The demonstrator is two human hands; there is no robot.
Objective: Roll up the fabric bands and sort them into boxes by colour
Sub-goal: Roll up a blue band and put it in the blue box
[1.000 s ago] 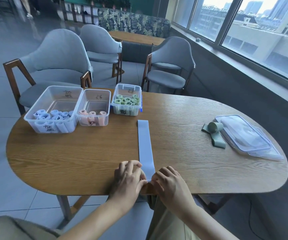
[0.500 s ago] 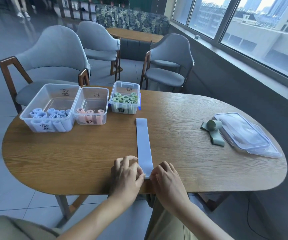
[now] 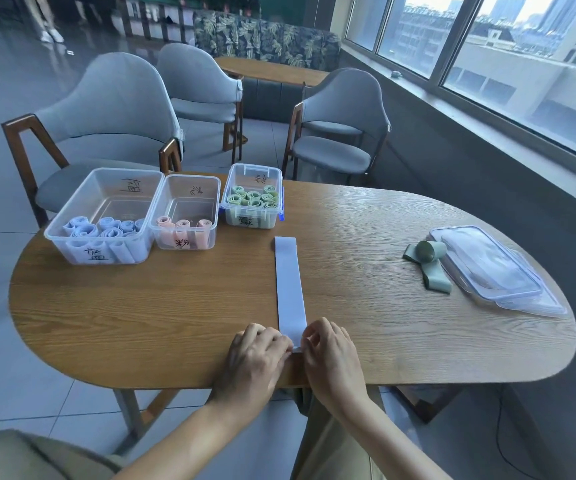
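Observation:
A light blue fabric band (image 3: 290,285) lies flat on the wooden table (image 3: 141,306), running away from me. My left hand (image 3: 257,351) and my right hand (image 3: 329,351) pinch its near end at the table's front edge, where a small roll has formed. Three clear boxes stand at the back left: one with blue rolls (image 3: 72,216), one with pink rolls (image 3: 210,202), one with green rolls (image 3: 276,199). A green band (image 3: 430,268), partly rolled, lies at the right.
Stacked clear lids (image 3: 494,271) lie at the table's right end beside the green band. Grey chairs (image 3: 113,109) stand behind the table. A window sill runs along the right wall.
Both hands have moved a little forward along the blue band, rolling its near end; the flat part looks slightly shorter. The camera has shifted slightly.

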